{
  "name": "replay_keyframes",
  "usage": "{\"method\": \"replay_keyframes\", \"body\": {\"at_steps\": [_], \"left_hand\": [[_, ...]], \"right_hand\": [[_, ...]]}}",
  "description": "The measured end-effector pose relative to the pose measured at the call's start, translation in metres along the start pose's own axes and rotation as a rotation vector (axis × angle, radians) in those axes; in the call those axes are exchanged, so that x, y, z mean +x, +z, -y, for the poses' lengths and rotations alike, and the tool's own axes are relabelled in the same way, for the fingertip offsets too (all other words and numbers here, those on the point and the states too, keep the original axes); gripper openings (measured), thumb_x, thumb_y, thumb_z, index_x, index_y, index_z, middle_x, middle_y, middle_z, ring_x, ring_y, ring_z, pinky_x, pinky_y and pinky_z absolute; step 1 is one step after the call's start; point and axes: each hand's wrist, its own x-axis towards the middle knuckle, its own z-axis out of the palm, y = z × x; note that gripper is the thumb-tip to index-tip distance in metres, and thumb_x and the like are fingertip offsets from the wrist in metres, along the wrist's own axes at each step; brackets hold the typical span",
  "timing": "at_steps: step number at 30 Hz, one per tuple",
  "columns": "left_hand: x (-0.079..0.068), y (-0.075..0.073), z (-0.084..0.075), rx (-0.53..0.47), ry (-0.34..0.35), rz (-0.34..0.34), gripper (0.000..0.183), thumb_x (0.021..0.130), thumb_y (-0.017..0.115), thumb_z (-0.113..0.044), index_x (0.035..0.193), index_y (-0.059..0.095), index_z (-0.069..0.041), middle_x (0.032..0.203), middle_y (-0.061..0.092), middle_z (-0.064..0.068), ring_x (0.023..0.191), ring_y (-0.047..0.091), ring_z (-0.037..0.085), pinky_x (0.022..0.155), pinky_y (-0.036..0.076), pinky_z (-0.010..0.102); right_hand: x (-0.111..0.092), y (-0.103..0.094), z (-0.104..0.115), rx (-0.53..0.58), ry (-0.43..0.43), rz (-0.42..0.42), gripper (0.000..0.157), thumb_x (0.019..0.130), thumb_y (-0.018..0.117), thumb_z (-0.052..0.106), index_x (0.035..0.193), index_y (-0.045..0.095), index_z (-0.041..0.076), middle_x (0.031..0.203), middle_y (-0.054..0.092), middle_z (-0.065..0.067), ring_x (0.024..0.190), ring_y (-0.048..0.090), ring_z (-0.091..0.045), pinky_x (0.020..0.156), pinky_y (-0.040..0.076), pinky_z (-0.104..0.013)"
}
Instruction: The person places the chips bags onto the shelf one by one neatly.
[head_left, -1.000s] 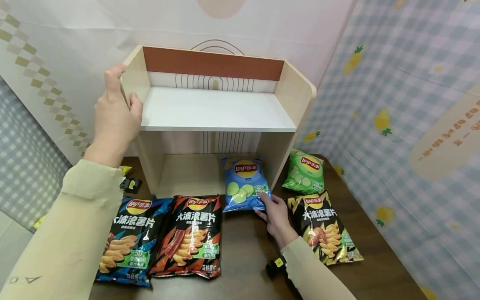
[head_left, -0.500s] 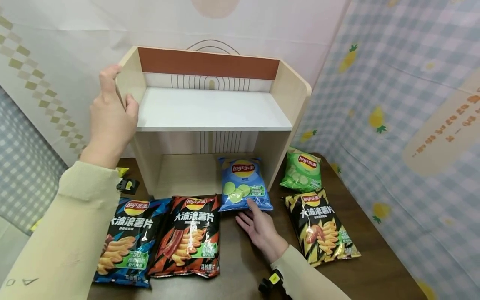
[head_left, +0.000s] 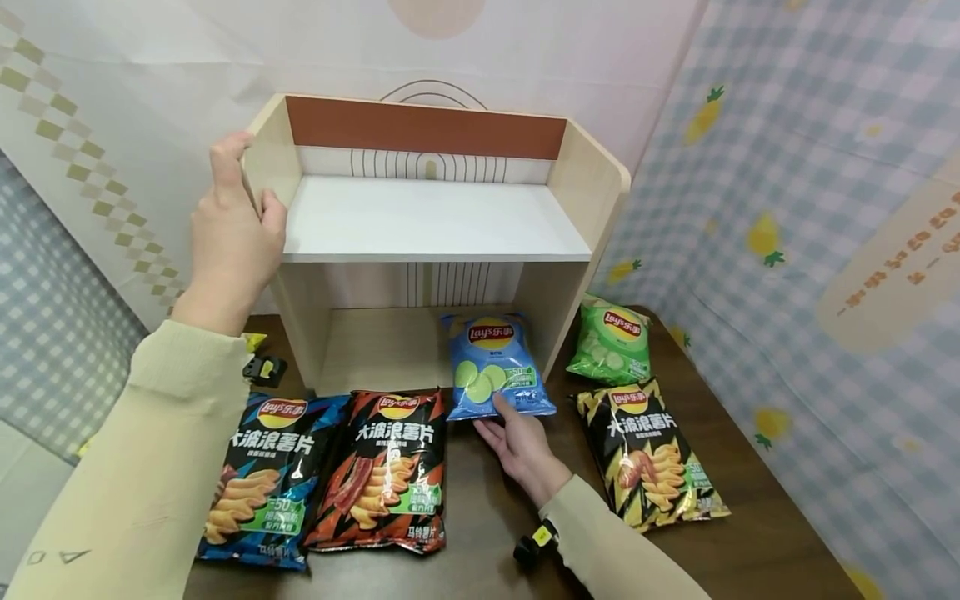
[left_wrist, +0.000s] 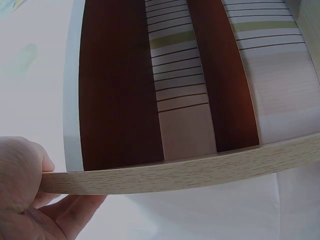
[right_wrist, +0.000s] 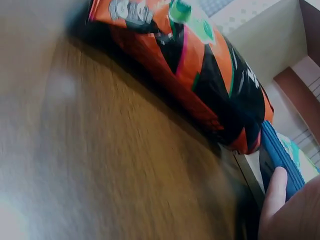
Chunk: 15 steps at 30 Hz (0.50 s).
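My left hand (head_left: 234, 233) grips the upper left side panel of a small wooden shelf unit (head_left: 435, 217). In the left wrist view, thumb and fingers lie on either side of that panel (left_wrist: 175, 179). A blue bag of potato chips (head_left: 491, 358) lies face up at the right of the lower compartment, its bottom end sticking out past the front edge. At the middle of that bottom edge, my right hand (head_left: 525, 454) pinches the bag, thumb on top and fingers underneath. The right wrist view shows the thumb against the bag's blue crimped edge (right_wrist: 282, 155).
On the brown table (head_left: 480, 533) lie a red-and-black chip bag (head_left: 382, 471) and a blue-and-black one (head_left: 262, 483), left of my right arm. Right of the shelf are a green chip bag (head_left: 611, 342) and a gold-and-black one (head_left: 648, 458). Fabric hangs behind and alongside.
My right hand has shifted left from the blue bag's lower right corner to the middle of its bottom edge. The bag's bottom end has swung slightly right. My left hand keeps its hold.
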Motion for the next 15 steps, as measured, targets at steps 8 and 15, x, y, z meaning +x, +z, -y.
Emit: {"method": "replay_keyframes", "body": {"at_steps": [8,15], "left_hand": [[0.001,0.0,0.001,0.002,-0.016,0.016,0.052,0.097,0.039,-0.021,0.144,0.018,-0.031,0.121,0.051,0.039,0.1,0.055,0.058,0.077,0.046,0.067],[0.001,0.001,0.001,-0.015,-0.005,0.021,0.052,0.096,0.038,-0.022,0.144,0.019,-0.032,0.124,0.05,0.038,0.103,0.054,0.057,0.079,0.046,0.067]], "right_hand": [[0.016,0.002,0.017,0.025,-0.035,-0.005,0.056,0.101,0.05,0.01,0.149,0.024,0.001,0.143,0.041,-0.024,0.129,0.044,-0.036,0.098,0.045,-0.041],[0.038,0.007,0.031,0.134,-0.016,-0.042,0.056,0.101,0.046,0.004,0.15,0.021,-0.001,0.147,0.036,-0.022,0.133,0.04,-0.032,0.103,0.04,-0.039]]}}
